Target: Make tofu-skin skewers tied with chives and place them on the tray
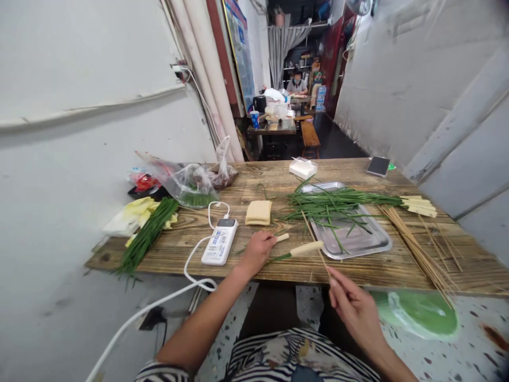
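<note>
My left hand (259, 253) is closed on a small pale yellow roll (282, 237), its end showing past the fingertips on the wooden table. In my right hand (353, 306) a thin bamboo skewer (325, 263) is pinched near the table's front edge, pointing away and up to the left. A second pale roll (307, 248) with green stalks out of its left end lies between my hands. Its right end meets the skewer; whether it is pierced I cannot tell. A stack of square yellow sheets (259, 212) sits just beyond my left hand.
Long green stalks (330, 204) lie across a metal tray (384, 243). To the right are finished-looking rolls (419, 206) and loose skewers (417, 249). A corded white power bank (220, 243), green bunch (149, 236) and plastic bags (191, 183) occupy the left; a phone (378, 166) lies far right.
</note>
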A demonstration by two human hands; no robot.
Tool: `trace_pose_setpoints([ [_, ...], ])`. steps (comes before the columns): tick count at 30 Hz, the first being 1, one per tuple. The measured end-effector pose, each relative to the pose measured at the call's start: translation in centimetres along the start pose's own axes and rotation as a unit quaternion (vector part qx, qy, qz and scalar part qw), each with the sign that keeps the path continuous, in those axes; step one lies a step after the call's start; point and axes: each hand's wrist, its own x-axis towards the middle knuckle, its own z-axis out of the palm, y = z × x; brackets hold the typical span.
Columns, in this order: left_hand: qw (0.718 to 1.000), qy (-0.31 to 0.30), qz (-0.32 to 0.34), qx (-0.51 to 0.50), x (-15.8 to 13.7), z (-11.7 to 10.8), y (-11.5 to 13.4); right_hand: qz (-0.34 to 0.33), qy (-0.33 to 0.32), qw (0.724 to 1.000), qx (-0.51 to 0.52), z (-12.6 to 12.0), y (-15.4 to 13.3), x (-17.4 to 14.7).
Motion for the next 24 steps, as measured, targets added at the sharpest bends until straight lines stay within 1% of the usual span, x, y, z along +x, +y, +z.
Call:
trace_pose_setpoints([
  [2, 0.999, 0.011, 0.008, 0.036, 0.2, -0.2, -0.1, 0.026, -0.027, 0.999, 0.013, 1.5, 1.2, -0.4],
  [5, 0.998, 0.011, 0.01, 0.059, 0.5, -0.4, -0.2, 0.025, -0.025, 0.999, -0.001, 2.7, 2.6, -0.8],
  [7, 0.999, 0.004, 0.007, 0.044, 0.7, -0.6, -0.2, 0.015, -0.007, 1.0, -0.026, 2.5, 3.1, -0.8],
  [9, 1.0, -0.005, 0.003, 0.025, 0.9, -0.7, -0.1, 0.009, 0.007, 0.998, -0.065, 1.7, 3.5, -0.4],
  [10, 1.0, -0.009, 0.0, 0.017, 1.0, -0.8, -0.1, 0.005, 0.006, 0.996, -0.091, 1.2, 3.6, -0.2],
  [12, 1.0, -0.013, -0.004, 0.009, 1.0, -0.9, -0.1, -0.007, -0.015, 0.987, -0.161, 0.2, 4.0, 0.2],
  [13, 1.0, -0.013, -0.006, 0.007, 1.0, -0.9, 0.0, -0.015, -0.03, 0.978, -0.204, -0.2, 4.1, 0.3],
  [15, 1.0, -0.013, -0.008, 0.004, 1.0, -0.9, 0.0, -0.03, -0.051, 0.952, -0.3, -0.6, 4.1, 0.4],
  [17, 1.0, -0.017, -0.008, 0.002, 1.0, -1.0, 0.0, -0.039, -0.06, 0.917, -0.393, -0.5, 3.7, 0.5],
  [19, 1.0, -0.026, -0.009, 0.003, 1.0, -1.0, 0.0, -0.045, -0.068, 0.882, -0.465, -0.1, 3.1, 0.9],
  [21, 0.999, -0.033, -0.011, 0.007, 1.1, -1.0, 0.0, -0.046, -0.077, 0.855, -0.511, 0.4, 2.4, 1.5],
  [23, 0.999, -0.037, -0.01, 0.011, 1.1, -1.0, 0.0, -0.052, -0.088, 0.839, -0.534, 0.8, 2.1, 2.2],
  [24, 0.999, -0.038, -0.009, 0.013, 1.2, -1.0, 0.0, -0.06, -0.093, 0.836, -0.538, 0.9, 2.1, 2.4],
])
